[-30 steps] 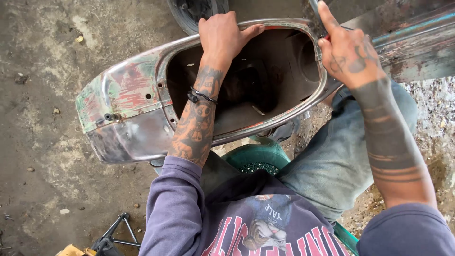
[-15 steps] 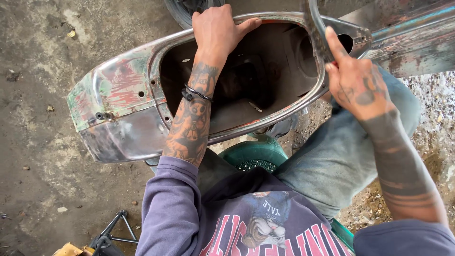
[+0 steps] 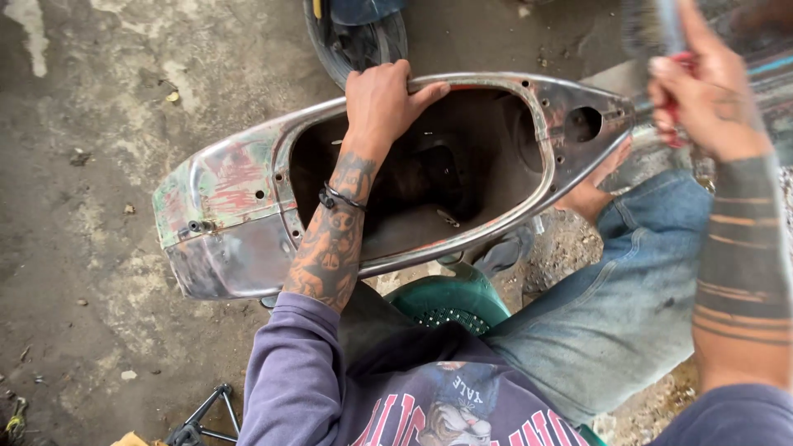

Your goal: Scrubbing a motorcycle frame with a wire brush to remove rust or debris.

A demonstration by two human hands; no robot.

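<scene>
A bare-metal scooter body shell [image 3: 239, 206] with patches of worn green and red paint lies in front of me, its open cavity facing up. My left hand [image 3: 384, 103] grips the far rim of the shell's opening. My right hand [image 3: 702, 99] is raised at the upper right, blurred, closed on a tool with a red handle [image 3: 679, 62] and a thin shaft pointing up. That hand hovers just off the shell's right end, near a round hole [image 3: 585, 124] in the metal.
A tyre [image 3: 355, 41] stands behind the shell at the top. I sit on a green plastic stool [image 3: 450, 301], with my jeans-clad leg [image 3: 636, 306] and bare foot [image 3: 591, 194] at the right. Stained concrete floor [image 3: 83, 124] lies to the left; a black metal stand [image 3: 202, 417] sits bottom left.
My right hand has lifted off the shell's right rim and moved up and right, now closed on the red-handled tool. My left hand keeps its grip on the far rim.
</scene>
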